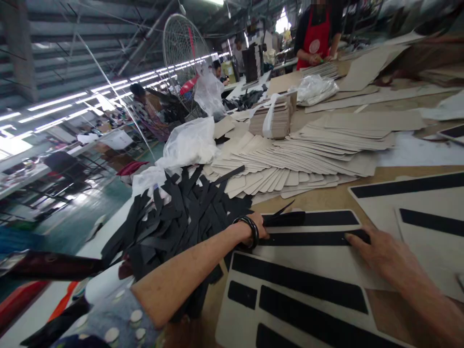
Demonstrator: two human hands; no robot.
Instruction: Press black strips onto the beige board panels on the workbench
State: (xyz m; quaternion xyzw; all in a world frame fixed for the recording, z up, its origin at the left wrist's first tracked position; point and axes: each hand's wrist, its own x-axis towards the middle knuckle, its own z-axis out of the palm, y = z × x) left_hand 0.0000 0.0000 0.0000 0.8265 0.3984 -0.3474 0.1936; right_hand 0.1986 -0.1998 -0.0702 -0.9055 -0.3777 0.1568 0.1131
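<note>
My left hand [258,225], with a dark bangle on the wrist, is closed on the end of a black strip [290,219] at the left edge of a pale board [326,256]. My right hand [377,251] lies flat, its fingertips pressing a second black strip [308,238] onto the same board. More black strips lie stuck on the board nearer to me [300,285]. A big heap of loose black strips [181,217] is piled just left of my left hand.
Fanned stacks of beige cut pieces [311,154] cover the table beyond. Clear plastic bags [190,142] lie by the heap. More boards with black strips [416,203] sit to the right. A person in a red apron [317,36] works at the far end. A large fan [183,53] stands at the back left.
</note>
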